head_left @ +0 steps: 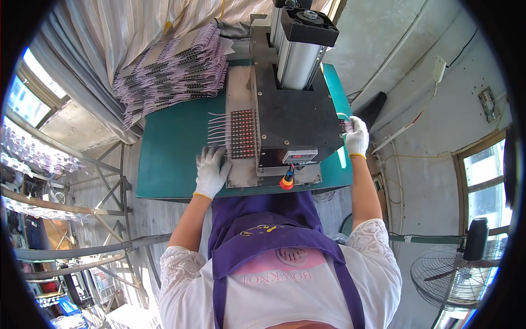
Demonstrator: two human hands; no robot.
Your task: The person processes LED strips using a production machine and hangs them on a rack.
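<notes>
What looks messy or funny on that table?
The tall purple-and-black pile of strips at the far left of the green rectangular table looks untidy: its layers fan out raggedly. The flat black strips near the white-gloved left hand look neatly lined up.

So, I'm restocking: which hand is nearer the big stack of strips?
Left. The left hand is on the person's side of the stack; the right hand is across the machine.
</notes>
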